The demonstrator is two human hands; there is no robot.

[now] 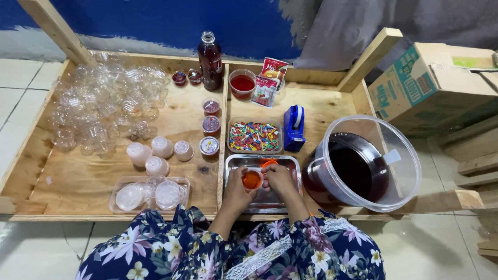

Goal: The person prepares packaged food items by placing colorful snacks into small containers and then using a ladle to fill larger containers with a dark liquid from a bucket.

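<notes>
Both hands meet over the steel tray (290, 162), likely so drips land in it. The left hand (236, 191) clasps a small plastic cup of orange-red liquid (251, 180), fingers closed round its side. The right hand (280, 179) curls at its rim beside an orange lid (269, 164); its grip is unclear.

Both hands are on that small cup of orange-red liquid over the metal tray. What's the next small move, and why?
Probably press a lid onto the small cup. The left hand and right hand hold it open-topped over the metal tray, and an orange piece, possibly its lid, sits at the right fingertips. The filled cups lined up on the wooden board look already covered.
</notes>
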